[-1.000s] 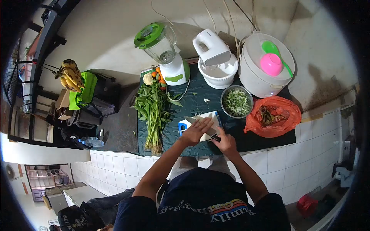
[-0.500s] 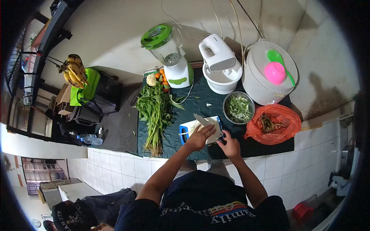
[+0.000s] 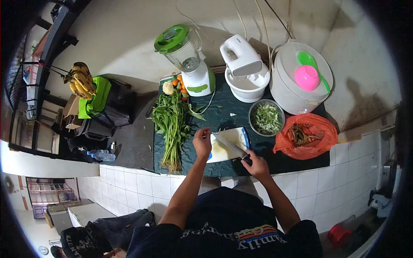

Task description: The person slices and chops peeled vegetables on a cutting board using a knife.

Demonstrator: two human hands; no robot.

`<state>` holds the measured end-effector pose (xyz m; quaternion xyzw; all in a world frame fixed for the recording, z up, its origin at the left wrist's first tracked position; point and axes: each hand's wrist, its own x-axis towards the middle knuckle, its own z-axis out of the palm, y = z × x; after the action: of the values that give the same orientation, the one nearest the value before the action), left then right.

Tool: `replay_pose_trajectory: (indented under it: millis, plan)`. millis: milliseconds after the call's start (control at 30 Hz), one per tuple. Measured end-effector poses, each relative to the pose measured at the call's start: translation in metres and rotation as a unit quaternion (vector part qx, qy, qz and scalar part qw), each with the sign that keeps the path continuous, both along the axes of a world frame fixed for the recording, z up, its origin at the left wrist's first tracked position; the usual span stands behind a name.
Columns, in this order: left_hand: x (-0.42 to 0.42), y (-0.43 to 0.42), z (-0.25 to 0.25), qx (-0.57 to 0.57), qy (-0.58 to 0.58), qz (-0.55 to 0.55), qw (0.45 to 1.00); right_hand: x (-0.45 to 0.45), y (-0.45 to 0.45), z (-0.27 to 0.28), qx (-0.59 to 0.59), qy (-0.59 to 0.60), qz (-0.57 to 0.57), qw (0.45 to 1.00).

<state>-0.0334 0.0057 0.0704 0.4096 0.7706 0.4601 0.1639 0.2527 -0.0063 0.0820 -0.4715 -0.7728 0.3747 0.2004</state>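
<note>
A white cutting board with blue edges (image 3: 221, 154) lies near the front of the dark green table covering. My right hand (image 3: 257, 166) grips a knife (image 3: 231, 147) by its black handle, its blade slanting over the board toward the upper left. At the board's left end is my left hand (image 3: 202, 144), fingers curled in. Something pale shows beside those fingers, but I cannot make out what they hold. Just behind the board's right side stands a metal bowl (image 3: 280, 112) of chopped green and white vegetables (image 3: 266, 118).
Leafy greens (image 3: 172, 124) lie left, near a cauliflower piece (image 3: 168, 88) and carrots (image 3: 181, 84). Behind are a blender (image 3: 189, 64), a white mixer (image 3: 243, 56) on its bowl, and a large white container (image 3: 297, 101). An orange plastic bag (image 3: 320, 148) sits right; another person (image 3: 92, 238) is lower left.
My left hand has moved left, off the middle of the board, and its fingers have curled. The knife in my right hand now lies over the board with its blade exposed.
</note>
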Motion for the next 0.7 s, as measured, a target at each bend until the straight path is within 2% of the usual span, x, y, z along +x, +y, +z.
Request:
replay_pose_trajectory:
  millis: [33,100,133,200,233,367,533,600,700]
  plan:
    - [-0.007,-0.001,-0.013,0.002,0.002,0.002,1.000,0.001,0.000,-0.001,0.002,0.002,0.002,1.000]
    - [-0.016,-0.004,-0.022,-0.093,0.024,0.009,0.995,0.002,-0.001,-0.002,-0.019,0.088,0.005,0.996]
    - [-0.011,-0.006,-0.023,-0.070,0.087,-0.050,0.992,0.002,-0.003,-0.001,-0.016,0.089,0.007,0.996]
    - [-0.002,-0.006,-0.028,-0.071,0.093,-0.165,0.979,0.005,-0.008,0.001,-0.072,0.077,-0.031,0.994]
    - [0.000,0.000,-0.031,-0.110,0.151,-0.242,0.952,0.005,-0.009,-0.001,-0.071,0.077,-0.031,0.994]
    - [0.014,0.007,-0.037,-0.110,0.212,-0.248,0.939,0.006,-0.015,-0.001,-0.118,0.097,-0.064,0.986]
    - [0.006,0.016,-0.054,-0.097,0.203,-0.264,0.938,0.011,-0.031,-0.005,-0.111,0.030,-0.045,0.992]
    - [-0.001,0.024,-0.070,-0.074,0.169,-0.236,0.954,0.011,-0.033,-0.002,-0.168,0.039,-0.037,0.984]
    - [-0.003,0.026,-0.036,-0.078,0.159,-0.273,0.946,0.012,-0.036,-0.013,-0.171,0.012,-0.032,0.985]
